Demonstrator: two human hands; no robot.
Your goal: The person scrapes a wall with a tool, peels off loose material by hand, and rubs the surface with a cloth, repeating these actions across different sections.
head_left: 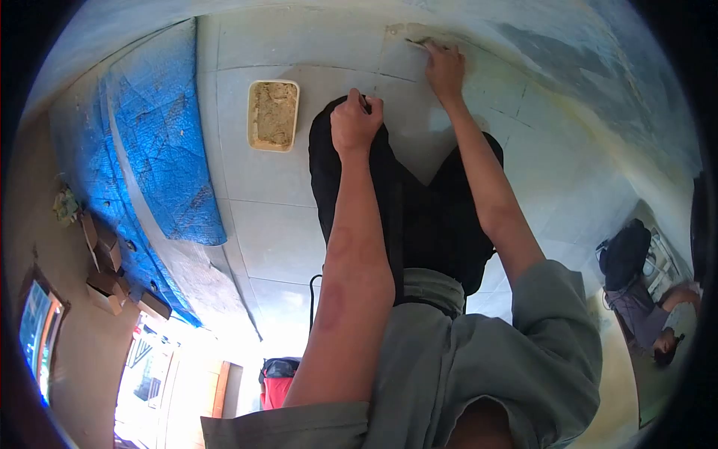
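My left hand (355,123) is closed in a fist over my left knee. A small dark piece shows between its fingers, too hidden to name. Stretched forward, my right hand (446,67) grips a thin flat scraper (417,42); its blade is at a damp, beige-smeared patch of the tiled floor (269,239), near the foot of the wall. Left of my left knee stands a cream rectangular tub (296,112), holding rough beige paste (274,116). Most of the scraper's handle is hidden by my fingers.
A blue tarp (161,135) lies on the left, with cardboard boxes (105,288) beyond it. A pale wall (591,82) curves along the top and right. Another person (658,322) is at the far right. A red and black bag (277,385) appears low down.
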